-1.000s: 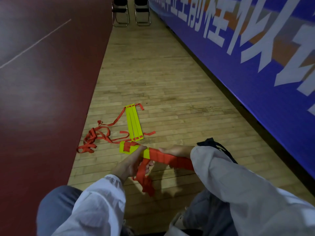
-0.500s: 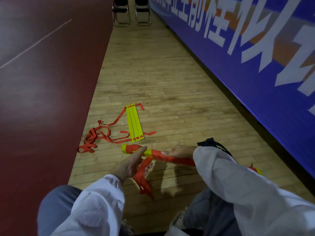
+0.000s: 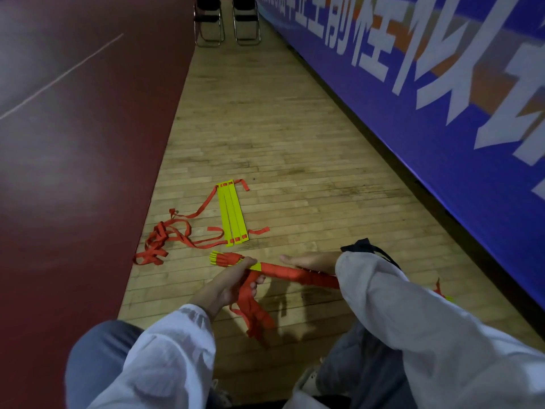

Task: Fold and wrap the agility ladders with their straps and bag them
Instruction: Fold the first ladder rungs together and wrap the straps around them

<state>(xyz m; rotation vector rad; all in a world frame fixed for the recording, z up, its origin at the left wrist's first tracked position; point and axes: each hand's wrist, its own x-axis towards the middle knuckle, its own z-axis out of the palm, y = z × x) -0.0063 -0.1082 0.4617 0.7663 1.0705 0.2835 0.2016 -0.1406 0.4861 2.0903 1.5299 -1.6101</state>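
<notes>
A folded ladder bundle of yellow rungs wound in red strap hangs level above the wooden floor in front of me. My left hand is shut on the loose red strap just under the bundle's left part; the strap's tail dangles below. My right hand rests on top of the bundle's middle, fingers flat along it, gripping it. A second ladder lies on the floor beyond, three yellow rungs side by side, with its red straps tangled to the left. A black bag peeks out behind my right sleeve.
A blue banner wall runs along the right. Dark red court flooring borders the wooden strip on the left. Two folding chairs stand at the far end. My knees fill the bottom of the view.
The bundle has turned about its long axis, so its yellow end now shows edge-on. My left hand has pulled the strap lower and tighter. The second ladder has not moved.
</notes>
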